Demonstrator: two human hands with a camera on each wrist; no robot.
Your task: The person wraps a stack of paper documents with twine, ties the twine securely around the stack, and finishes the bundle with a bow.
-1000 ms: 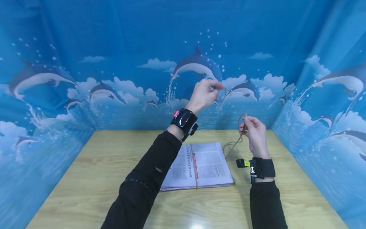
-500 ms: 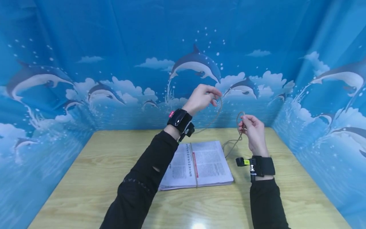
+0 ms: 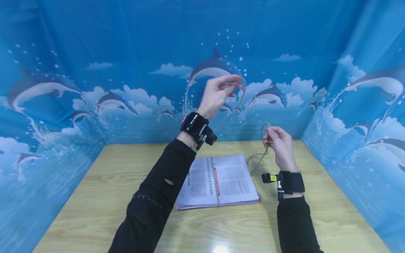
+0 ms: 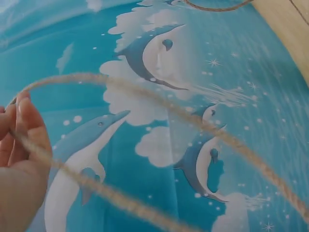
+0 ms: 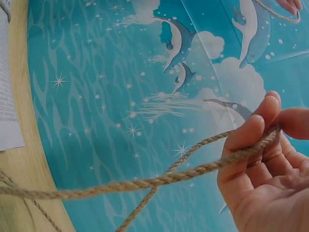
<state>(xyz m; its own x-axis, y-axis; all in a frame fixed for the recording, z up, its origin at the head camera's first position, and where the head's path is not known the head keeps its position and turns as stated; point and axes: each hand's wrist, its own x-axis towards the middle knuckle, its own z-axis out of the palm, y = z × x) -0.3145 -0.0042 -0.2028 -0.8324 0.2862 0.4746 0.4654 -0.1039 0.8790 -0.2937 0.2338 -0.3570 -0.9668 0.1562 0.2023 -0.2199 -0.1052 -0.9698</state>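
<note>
A stack of newspapers (image 3: 234,182) lies on the table with a strand of twine (image 3: 217,191) running across its top. My left hand (image 3: 218,93), raised high beyond the stack, pinches a length of the same twine, which bends in a loop past the fingertips in the left wrist view. Lower and to the right, my right hand (image 3: 281,144) pinches another length of twine (image 5: 193,171) between thumb and fingers. From there it hangs in a small loop and trails down to the stack's right edge. My left forearm covers the stack's left part in the head view.
The wooden table (image 3: 101,196) is enclosed at the back and sides by a blue curtain (image 3: 142,42) printed with dolphins. Each wrist wears a black strap with a small camera, the right camera (image 3: 267,178) jutting inward over the table.
My left hand first dips, then rises and shifts slightly left, drawing out a loop of twine that now shows clearly below it. The right hand and newspapers stay nearly still.
</note>
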